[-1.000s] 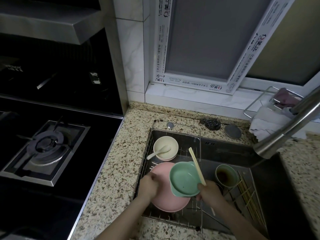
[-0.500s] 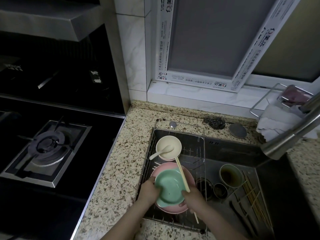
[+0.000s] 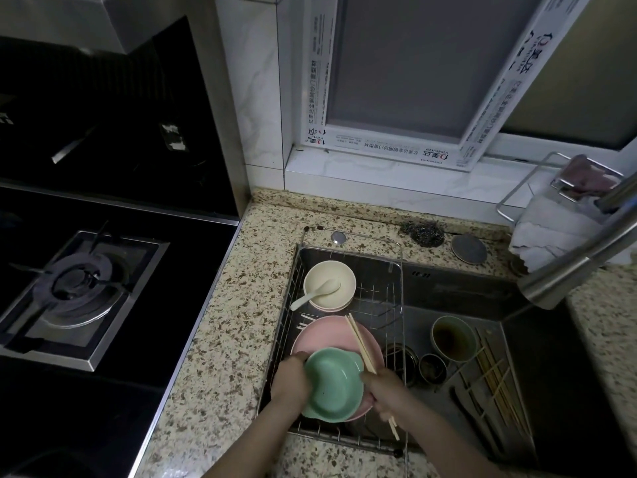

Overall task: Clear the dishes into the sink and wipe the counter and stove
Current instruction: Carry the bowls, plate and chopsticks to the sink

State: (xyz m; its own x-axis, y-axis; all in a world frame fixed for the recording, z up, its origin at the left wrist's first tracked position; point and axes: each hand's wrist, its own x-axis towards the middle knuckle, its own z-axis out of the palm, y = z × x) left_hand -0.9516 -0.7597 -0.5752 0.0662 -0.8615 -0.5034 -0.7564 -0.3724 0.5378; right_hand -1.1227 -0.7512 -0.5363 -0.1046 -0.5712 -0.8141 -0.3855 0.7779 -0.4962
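Your left hand (image 3: 289,381) curls its grip round the left rim of the green bowl (image 3: 332,384), and your right hand (image 3: 386,391) touches the bowl's right rim while pinching a pair of chopsticks (image 3: 362,346) that slant up over the pink plate (image 3: 331,334). The green bowl sits on that plate, and the plate rests in the wire rack (image 3: 386,298) set over the left part of the sink (image 3: 465,291). Farther back in the rack a cream bowl (image 3: 331,282) holds a white spoon (image 3: 315,293). To the right, on the sink floor, stand a dark-stained cup (image 3: 453,338) and loose chopsticks (image 3: 496,377). The speckled worktop (image 3: 234,305) lies left of the sink, with the stove burner (image 3: 77,284) beyond it.
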